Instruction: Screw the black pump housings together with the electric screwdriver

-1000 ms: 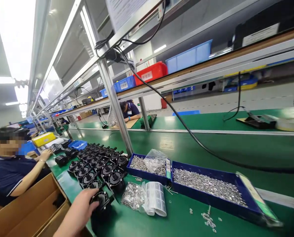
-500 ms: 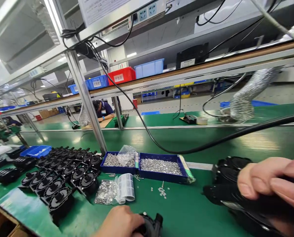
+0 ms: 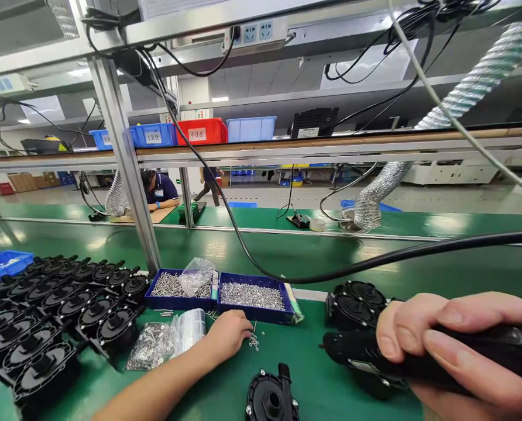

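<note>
My right hand (image 3: 458,345) is wrapped round a black electric screwdriver (image 3: 357,351), held level with its tip pointing left. My left hand (image 3: 228,333) reaches across the green mat, its fingers curled down over a few loose washers (image 3: 254,341) just in front of a blue tray of small silver parts (image 3: 252,296). Whether it holds any I cannot make out. A single black round pump housing (image 3: 272,400) lies on the mat at the near edge, between my two hands. Two more black housings (image 3: 353,301) sit behind the screwdriver.
Rows of black pump housings (image 3: 59,310) fill the left of the bench. A blue tray of screws (image 3: 173,286) and clear bags of hardware (image 3: 164,345) lie beside them. A thick black cable (image 3: 375,263) crosses the bench. Another person (image 3: 158,190) works behind the rack post (image 3: 127,169).
The view swung right. My left hand let go of the black housing, which now lies on the mat, and moved forward to the loose washers. The right hand still grips the screwdriver.
</note>
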`<state>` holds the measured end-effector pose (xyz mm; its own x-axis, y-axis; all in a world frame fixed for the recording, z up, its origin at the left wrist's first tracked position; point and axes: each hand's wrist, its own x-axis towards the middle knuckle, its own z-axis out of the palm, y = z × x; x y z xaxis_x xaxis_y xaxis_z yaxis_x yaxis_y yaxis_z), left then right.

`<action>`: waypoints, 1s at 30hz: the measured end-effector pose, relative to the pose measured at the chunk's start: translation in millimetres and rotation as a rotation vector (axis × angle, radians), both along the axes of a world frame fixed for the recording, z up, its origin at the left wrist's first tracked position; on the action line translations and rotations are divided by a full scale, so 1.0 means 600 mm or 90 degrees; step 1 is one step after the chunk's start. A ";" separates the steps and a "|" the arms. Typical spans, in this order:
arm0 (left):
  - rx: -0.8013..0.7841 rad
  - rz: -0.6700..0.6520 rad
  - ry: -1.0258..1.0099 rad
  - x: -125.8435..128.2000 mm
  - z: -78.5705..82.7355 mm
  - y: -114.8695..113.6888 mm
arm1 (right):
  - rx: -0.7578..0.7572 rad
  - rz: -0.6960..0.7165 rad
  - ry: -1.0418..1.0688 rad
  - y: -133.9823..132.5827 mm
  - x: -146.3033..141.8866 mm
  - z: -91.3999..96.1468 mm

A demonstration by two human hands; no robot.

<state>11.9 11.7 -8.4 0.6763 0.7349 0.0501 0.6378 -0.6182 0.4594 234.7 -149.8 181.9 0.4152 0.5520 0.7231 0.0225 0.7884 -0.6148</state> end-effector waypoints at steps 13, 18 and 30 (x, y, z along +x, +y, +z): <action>-0.529 0.034 -0.036 0.001 -0.009 -0.031 | -0.045 0.062 -0.051 0.011 -0.044 0.003; -0.748 0.045 -0.027 0.013 -0.020 -0.020 | -0.067 0.084 -0.084 0.020 -0.058 -0.009; -0.865 -0.039 -0.040 -0.008 0.040 -0.014 | -0.159 0.218 -0.106 0.062 -0.097 -0.067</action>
<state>7.0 3.2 15.3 0.7329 0.1979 -0.6509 0.5813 0.3148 0.7503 176.3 -112.7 141.8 0.0669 0.8036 0.5914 -0.0987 0.5951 -0.7975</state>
